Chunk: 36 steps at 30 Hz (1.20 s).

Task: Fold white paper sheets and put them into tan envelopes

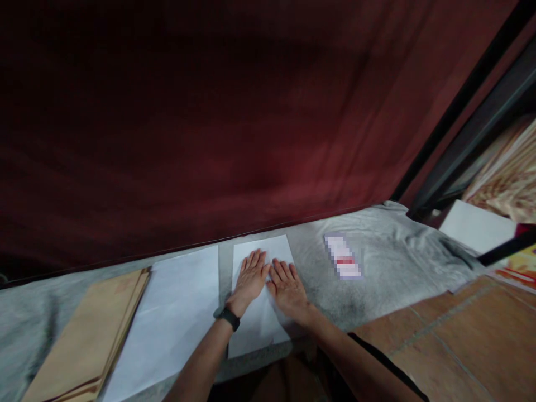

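Note:
My left hand (250,277) lies flat on a white sheet of paper (262,335), its fingers stretched out toward the far edge. Beside it my right hand (287,287) also rests flat on the same sheet, fingers slightly spread, the two thumbs close together. A dark watch (228,317) is on my left wrist. To the left lies a larger white paper (171,312), and further left a pile of brown envelopes (92,329). Right of my hands is a small pale item with a red band (344,258), blurred beyond reading.
A grey cloth (385,262) covers the low surface under the papers. Behind it hangs a dark red curtain (251,139). Dark metal bars (456,111) rise at the right, near a white box-like object (477,226). Brown floor tiles (469,335) show at lower right.

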### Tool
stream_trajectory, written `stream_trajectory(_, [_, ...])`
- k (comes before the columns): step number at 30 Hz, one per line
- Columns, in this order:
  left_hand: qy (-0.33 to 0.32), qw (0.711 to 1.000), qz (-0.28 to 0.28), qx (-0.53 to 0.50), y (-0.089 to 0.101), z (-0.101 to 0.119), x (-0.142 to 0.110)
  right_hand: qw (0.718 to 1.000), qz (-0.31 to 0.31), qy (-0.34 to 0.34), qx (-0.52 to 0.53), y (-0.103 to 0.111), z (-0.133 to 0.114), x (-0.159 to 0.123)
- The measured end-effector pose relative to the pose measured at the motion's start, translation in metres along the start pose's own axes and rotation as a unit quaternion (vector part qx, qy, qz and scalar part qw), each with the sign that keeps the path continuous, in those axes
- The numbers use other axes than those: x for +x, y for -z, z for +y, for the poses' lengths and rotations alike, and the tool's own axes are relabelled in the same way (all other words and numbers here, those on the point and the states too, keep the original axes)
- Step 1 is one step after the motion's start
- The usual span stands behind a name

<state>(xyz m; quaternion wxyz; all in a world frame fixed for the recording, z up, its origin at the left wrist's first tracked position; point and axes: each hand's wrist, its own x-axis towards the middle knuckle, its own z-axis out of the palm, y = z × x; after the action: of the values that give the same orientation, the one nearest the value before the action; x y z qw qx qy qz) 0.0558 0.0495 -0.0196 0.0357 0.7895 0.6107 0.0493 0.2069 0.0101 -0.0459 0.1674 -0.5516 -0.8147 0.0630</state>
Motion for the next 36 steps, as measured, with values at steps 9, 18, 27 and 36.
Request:
stream_trajectory(9, [-0.059,0.997,0.037,-0.019,-0.023,0.014,-0.081,1.000,0.004,0.013,-0.012,0.002,-0.001,-0.003])
stream_trajectory(18, [-0.082,0.994,0.066,0.012,-0.017,0.011,-0.087,0.999,-0.020,0.041,-0.007,0.014,0.012,0.000])
stream_trajectory(27, [-0.124,0.989,0.086,0.010,-0.013,-0.003,-0.093,0.998,-0.034,0.049,-0.018,0.022,0.019,-0.002])
stream_trajectory(36, [-0.132,0.985,0.107,0.010,-0.015,-0.001,-0.096,0.996,-0.068,0.048,-0.024,0.027,0.021,-0.002])
